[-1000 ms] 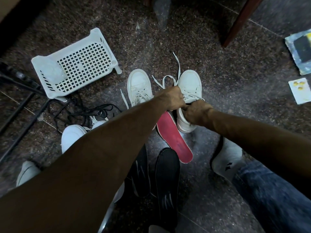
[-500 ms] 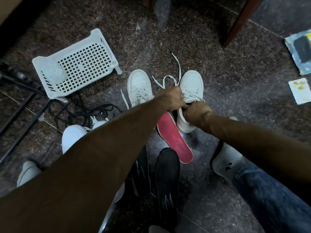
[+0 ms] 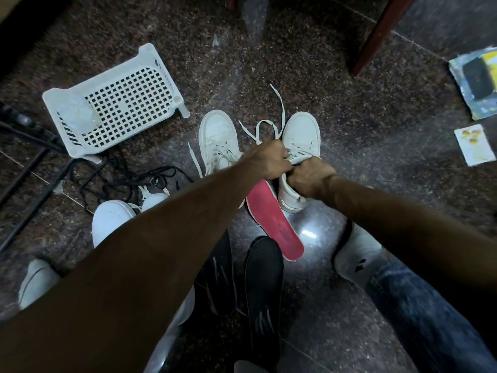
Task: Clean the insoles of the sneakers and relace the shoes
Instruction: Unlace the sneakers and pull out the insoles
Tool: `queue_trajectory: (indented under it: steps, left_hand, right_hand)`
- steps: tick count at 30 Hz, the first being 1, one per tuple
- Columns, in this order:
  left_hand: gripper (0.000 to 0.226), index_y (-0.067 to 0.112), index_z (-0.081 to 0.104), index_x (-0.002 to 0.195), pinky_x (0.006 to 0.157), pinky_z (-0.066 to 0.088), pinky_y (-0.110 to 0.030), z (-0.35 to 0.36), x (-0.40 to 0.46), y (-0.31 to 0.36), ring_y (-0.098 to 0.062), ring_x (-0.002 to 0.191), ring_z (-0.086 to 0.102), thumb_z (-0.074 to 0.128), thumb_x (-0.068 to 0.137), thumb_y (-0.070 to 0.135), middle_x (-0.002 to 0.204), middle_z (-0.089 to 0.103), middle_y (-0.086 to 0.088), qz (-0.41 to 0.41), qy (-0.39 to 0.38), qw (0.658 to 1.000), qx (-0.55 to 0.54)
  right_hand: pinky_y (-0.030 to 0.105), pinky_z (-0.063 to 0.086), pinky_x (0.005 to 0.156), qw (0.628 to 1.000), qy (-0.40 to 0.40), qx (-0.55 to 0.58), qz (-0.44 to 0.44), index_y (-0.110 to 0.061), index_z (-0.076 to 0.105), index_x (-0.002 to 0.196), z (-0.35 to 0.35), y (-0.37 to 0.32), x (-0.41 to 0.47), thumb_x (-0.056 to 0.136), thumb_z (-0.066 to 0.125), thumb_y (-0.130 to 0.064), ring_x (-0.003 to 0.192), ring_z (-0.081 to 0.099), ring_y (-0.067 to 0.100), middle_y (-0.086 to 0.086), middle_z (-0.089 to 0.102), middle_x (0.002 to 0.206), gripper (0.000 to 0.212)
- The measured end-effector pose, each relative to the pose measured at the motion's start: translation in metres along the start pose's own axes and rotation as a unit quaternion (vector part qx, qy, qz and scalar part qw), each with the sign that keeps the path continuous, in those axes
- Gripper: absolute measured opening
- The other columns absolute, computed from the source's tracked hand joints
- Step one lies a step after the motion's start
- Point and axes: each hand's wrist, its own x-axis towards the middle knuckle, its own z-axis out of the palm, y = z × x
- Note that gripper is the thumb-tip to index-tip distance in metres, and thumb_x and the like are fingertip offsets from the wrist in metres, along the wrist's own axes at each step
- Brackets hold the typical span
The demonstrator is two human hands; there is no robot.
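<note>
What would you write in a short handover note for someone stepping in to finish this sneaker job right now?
Left hand: grips the lace at the right sneaker.
Right hand: grips that sneaker's collar, close against the left hand.
Things: left sneaker stands beside it, laces loose. Red insole lies on the floor, one end by the right sneaker's heel. Two black insoles lie nearer the person. Another white pair sits left, by black laces.
Done: insoles are out.
Left: whether the insoles are clean cannot be told; refit them, finish lacing every shoe.
</note>
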Motion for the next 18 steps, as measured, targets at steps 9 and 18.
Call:
queue_trajectory:
  steps: [9, 18]
  left_hand:
    - [0.028, 0.006, 0.067, 0.111, 0.051, 0.053, -0.031, 0.010, -0.004, -0.006, -0.024, 0.059, 0.063, 0.055, 0.095, 0.025, 0.079, 0.066, -0.016, 0.038, -0.041, 0.998, 0.007]
    - [0.026, 0.011, 0.068, 0.105, 0.092, 0.049, -0.038, 0.018, 0.004, -0.011, -0.027, 0.099, 0.063, 0.060, 0.092, 0.031, 0.106, 0.070, -0.010, 0.042, -0.039, 0.997, 0.048]
  right_hand:
    - [0.030, 0.045, 0.079, 0.993, 0.042, 0.095, -0.055, -0.022, 0.062, 0.119, 0.013, 0.023, -0.021, 0.092, 0.051, -0.029, 0.112, 0.058, 0.023, -0.003, 0.060, 0.125, 0.029]
    - [0.036, 0.052, 0.073, 0.947, 0.125, 0.285, -0.081, -0.023, 0.070, 0.104, 0.031, 0.039, -0.029, 0.084, 0.058, -0.029, 0.093, 0.065, 0.024, -0.005, 0.068, 0.107, 0.024]
